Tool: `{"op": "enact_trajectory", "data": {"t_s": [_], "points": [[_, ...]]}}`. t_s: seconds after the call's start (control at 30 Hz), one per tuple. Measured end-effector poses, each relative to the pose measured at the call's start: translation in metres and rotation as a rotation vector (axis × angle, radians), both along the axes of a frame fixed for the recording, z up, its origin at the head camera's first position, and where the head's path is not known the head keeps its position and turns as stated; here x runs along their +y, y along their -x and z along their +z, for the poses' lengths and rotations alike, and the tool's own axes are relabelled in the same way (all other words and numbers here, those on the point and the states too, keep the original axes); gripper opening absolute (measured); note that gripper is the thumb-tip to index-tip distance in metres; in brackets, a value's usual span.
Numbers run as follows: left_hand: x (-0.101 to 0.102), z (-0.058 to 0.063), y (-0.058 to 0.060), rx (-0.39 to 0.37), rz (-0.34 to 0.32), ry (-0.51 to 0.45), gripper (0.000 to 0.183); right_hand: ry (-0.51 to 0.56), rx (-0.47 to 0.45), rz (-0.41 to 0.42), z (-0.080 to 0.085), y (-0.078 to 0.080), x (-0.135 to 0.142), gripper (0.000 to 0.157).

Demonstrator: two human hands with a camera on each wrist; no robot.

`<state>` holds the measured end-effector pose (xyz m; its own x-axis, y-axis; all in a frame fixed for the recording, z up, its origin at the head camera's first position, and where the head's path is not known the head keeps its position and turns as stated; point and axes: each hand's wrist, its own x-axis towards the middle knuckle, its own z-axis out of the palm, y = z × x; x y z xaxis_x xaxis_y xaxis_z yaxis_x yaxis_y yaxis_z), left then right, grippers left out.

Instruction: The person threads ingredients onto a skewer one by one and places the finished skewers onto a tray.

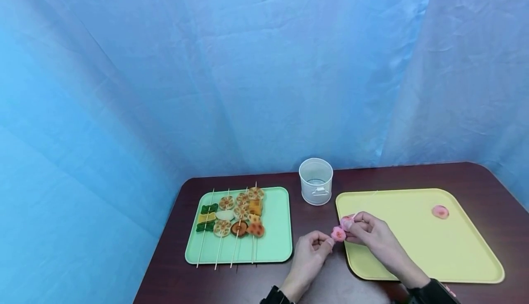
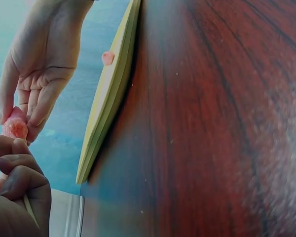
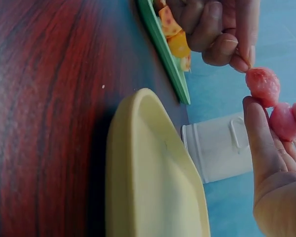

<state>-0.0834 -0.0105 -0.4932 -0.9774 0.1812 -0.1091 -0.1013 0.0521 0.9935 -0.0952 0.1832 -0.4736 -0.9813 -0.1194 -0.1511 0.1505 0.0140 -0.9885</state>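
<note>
My left hand point(image 1: 309, 258) pinches a thin wooden skewer point(image 2: 30, 211) just below a pink ball-like food piece point(image 3: 263, 85). Beside that piece, a second pink piece point(image 3: 284, 122) is gripped between the thumb and fingers of my right hand point(image 1: 378, 239). Both pieces appear to be on the skewer, whose other end shows beyond the right fingers. The two hands meet over the left edge of the yellow tray point(image 1: 421, 258). A single round pink piece point(image 1: 440, 211) lies at that tray's far right.
To the left, a green tray point(image 1: 274, 230) bears several loaded skewers point(image 1: 223, 228) with lotus-root slices, green pieces and other food. Between the trays at the back stands a small white bucket point(image 1: 316, 182). Blue curtains point(image 1: 248, 74) hang behind the dark wood table point(image 1: 165, 276).
</note>
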Motion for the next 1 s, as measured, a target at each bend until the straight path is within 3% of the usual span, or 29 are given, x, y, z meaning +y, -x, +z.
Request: {"op": "enact_trajectory", "data": {"t_s": [0.23,0.57,0.73,0.9,1.0], "points": [[-0.001,0.002,0.000,-0.007,0.007,0.008,0.013,-0.022,0.105,0.012,-0.002,-0.002,-0.004,0.026],[-0.004,-0.002,-0.002,-0.030,0.018,-0.027,0.015,-0.074,0.106,0.007,-0.002,-0.001,-0.005,0.029],[-0.009,-0.004,-0.002,-0.054,0.045,-0.030,0.017,-0.192,0.104,0.000,0.006,0.003,0.011,0.042],[-0.015,-0.002,0.000,-0.075,0.065,-0.031,0.017,-0.273,0.215,-0.037,0.013,0.010,0.040,0.039],[-0.020,-0.003,0.002,-0.076,0.071,-0.033,0.018,-0.384,0.270,-0.065,0.020,0.014,0.063,0.037]]}}
